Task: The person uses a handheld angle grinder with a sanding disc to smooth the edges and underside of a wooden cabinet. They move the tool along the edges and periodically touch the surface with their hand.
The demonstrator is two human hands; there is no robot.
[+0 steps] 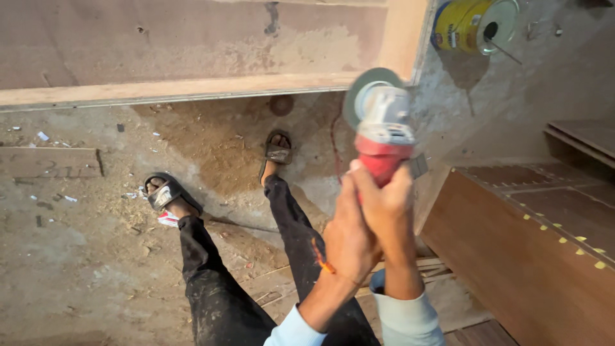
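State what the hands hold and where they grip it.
Both hands, left and right, grip an angle grinder by its red body, below the grey head and disc.

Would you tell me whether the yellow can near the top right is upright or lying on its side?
On its side: the yellow can shows its round end facing the camera, a thin stick poking from its hole; whether it holds anything, cannot tell.

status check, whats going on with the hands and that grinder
Left hand and right hand both wrapped on grinder. Disc at plywood edge. Nothing between them.
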